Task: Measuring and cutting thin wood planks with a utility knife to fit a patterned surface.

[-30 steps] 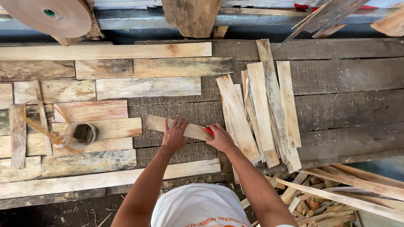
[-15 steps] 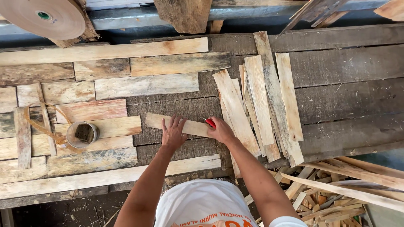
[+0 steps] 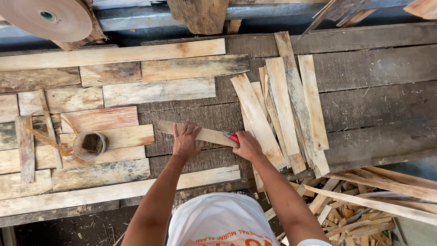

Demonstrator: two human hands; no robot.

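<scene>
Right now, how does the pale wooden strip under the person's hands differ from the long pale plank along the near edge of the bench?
The pale wooden strip is shorter, lies slightly slanted, and is pinned by the left hand, with the right hand at its end. The long pale plank is much longer, also slightly slanted, and untouched. Both are rough, light, unpainted wood.

I see a bench [image 3: 373,86] of dark, weathered, rough-grained wooden planks. My left hand [image 3: 185,142] presses on a pale, thin wood strip [image 3: 200,133], matt and unvarnished. My right hand [image 3: 247,146] grips a tool with a glossy red plastic handle [image 3: 233,137]. Beside it lies a pile of pale raw slats [image 3: 282,109], splintery at the edges. A large roll of matt brown paper tape [image 3: 48,18] sits at upper left.
</scene>
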